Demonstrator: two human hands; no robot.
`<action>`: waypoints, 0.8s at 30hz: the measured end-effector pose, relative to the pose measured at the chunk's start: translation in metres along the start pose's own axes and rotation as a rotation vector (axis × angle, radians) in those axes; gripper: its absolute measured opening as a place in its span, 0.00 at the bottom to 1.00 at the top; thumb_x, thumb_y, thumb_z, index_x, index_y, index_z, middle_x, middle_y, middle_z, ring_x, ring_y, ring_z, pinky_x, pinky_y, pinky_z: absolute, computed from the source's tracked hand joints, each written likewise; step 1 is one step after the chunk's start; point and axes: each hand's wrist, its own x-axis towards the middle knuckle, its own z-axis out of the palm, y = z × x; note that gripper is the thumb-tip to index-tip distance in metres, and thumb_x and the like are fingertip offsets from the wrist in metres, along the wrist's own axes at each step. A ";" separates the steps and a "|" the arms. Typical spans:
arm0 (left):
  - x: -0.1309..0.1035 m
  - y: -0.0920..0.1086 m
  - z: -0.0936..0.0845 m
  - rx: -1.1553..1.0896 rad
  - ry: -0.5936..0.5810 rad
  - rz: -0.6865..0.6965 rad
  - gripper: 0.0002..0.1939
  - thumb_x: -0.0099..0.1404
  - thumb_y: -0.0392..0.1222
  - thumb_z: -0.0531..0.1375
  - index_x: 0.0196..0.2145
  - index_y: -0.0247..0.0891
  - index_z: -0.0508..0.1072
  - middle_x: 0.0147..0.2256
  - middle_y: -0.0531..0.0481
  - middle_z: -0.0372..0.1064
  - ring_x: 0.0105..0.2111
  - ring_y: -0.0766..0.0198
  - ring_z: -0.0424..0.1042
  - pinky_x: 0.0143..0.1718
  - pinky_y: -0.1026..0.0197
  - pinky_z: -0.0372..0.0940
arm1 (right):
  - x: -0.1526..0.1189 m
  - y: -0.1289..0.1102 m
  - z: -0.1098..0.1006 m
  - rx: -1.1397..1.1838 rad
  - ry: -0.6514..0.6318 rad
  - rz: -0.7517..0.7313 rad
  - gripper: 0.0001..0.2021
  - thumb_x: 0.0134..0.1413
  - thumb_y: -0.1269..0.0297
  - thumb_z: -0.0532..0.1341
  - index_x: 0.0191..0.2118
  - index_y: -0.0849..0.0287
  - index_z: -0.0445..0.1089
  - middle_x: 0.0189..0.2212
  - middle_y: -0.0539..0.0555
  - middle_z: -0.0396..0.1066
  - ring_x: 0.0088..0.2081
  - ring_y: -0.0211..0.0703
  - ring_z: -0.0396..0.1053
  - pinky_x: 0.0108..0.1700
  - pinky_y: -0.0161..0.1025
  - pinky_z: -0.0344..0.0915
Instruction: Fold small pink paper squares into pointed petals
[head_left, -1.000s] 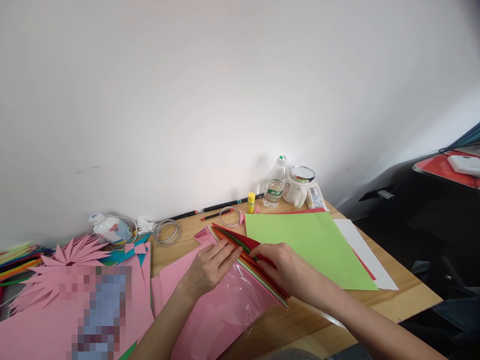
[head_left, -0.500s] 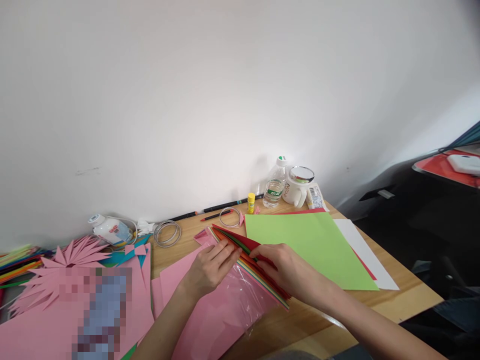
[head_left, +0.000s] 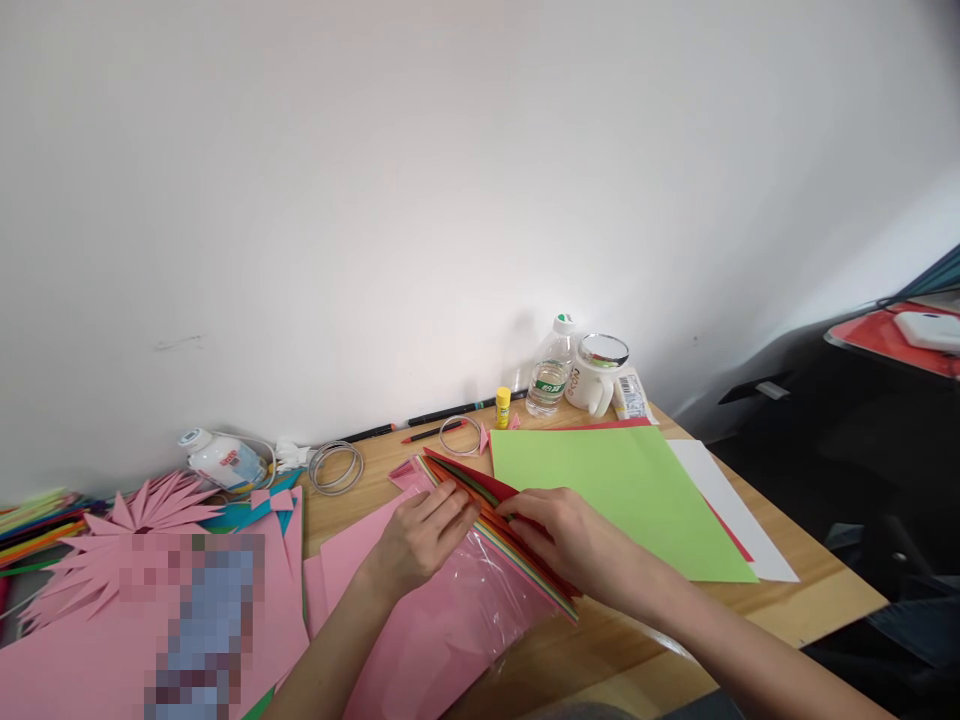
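A stack of coloured paper (head_left: 534,566) sticks out of a clear plastic bag (head_left: 491,575), its edges showing orange, yellow, green and pink. My left hand (head_left: 424,530) lies across the stack near the bag's mouth, fingers bent and closed on the orange paper. At the stack's right side my right hand (head_left: 559,530) is closed with its fingertips on a red sheet (head_left: 480,480), which is lifted at the edge. A dark green sheet shows in the gap beneath it. The tip of my right thumb is partly hidden by the paper.
A light green sheet (head_left: 600,490) lies over red and white paper (head_left: 739,500) on the right. Along the wall stand a glue stick (head_left: 502,410), water bottle (head_left: 547,375) and mug (head_left: 592,385). Pink paper (head_left: 75,660), a pink paper flower (head_left: 142,510) and a white bottle (head_left: 223,460) occupy the left.
My left fingers have slid very slightly left on the stack. My right fingertips have shifted a little under the lifted red sheet; the rest looks the same.
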 end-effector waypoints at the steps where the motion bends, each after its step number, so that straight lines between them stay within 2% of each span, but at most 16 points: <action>1: 0.000 0.000 0.000 0.002 0.000 0.006 0.14 0.64 0.29 0.46 0.39 0.28 0.70 0.33 0.41 0.73 0.38 0.57 0.71 0.32 0.60 0.67 | 0.000 0.000 0.001 -0.023 0.002 0.003 0.12 0.55 0.72 0.50 0.35 0.61 0.72 0.29 0.55 0.73 0.29 0.38 0.70 0.33 0.32 0.61; 7: 0.002 -0.001 0.000 0.029 -0.012 0.024 0.15 0.65 0.28 0.45 0.39 0.29 0.70 0.34 0.41 0.73 0.38 0.57 0.71 0.31 0.60 0.67 | 0.007 0.002 0.008 -0.203 -0.017 0.055 0.13 0.54 0.74 0.51 0.28 0.63 0.72 0.26 0.55 0.73 0.26 0.38 0.69 0.30 0.31 0.58; 12: 0.010 -0.002 0.001 0.060 -0.103 0.028 0.14 0.63 0.27 0.45 0.36 0.27 0.70 0.34 0.41 0.72 0.39 0.56 0.70 0.30 0.61 0.66 | 0.015 0.008 0.018 -0.465 -0.060 0.121 0.12 0.52 0.78 0.51 0.27 0.64 0.70 0.25 0.57 0.73 0.26 0.41 0.70 0.26 0.34 0.53; 16: 0.018 -0.005 -0.005 0.127 -0.174 0.059 0.12 0.63 0.27 0.46 0.35 0.28 0.69 0.35 0.41 0.71 0.37 0.57 0.71 0.29 0.60 0.66 | 0.018 0.009 0.021 -0.611 -0.058 0.089 0.10 0.51 0.80 0.51 0.29 0.66 0.68 0.24 0.57 0.71 0.24 0.42 0.69 0.23 0.37 0.48; 20: 0.026 -0.009 -0.022 0.192 -0.194 0.069 0.14 0.63 0.27 0.45 0.35 0.28 0.69 0.34 0.41 0.72 0.39 0.57 0.71 0.34 0.58 0.66 | 0.021 -0.001 0.010 -0.633 -0.053 0.006 0.09 0.52 0.78 0.51 0.29 0.65 0.67 0.26 0.58 0.69 0.24 0.40 0.67 0.23 0.36 0.47; 24: 0.038 -0.012 -0.055 0.229 -0.229 0.045 0.14 0.63 0.27 0.44 0.34 0.30 0.69 0.31 0.44 0.72 0.36 0.58 0.71 0.28 0.60 0.66 | 0.026 -0.031 -0.017 -0.618 -0.013 -0.080 0.10 0.52 0.74 0.52 0.25 0.65 0.68 0.28 0.58 0.67 0.22 0.37 0.63 0.24 0.35 0.47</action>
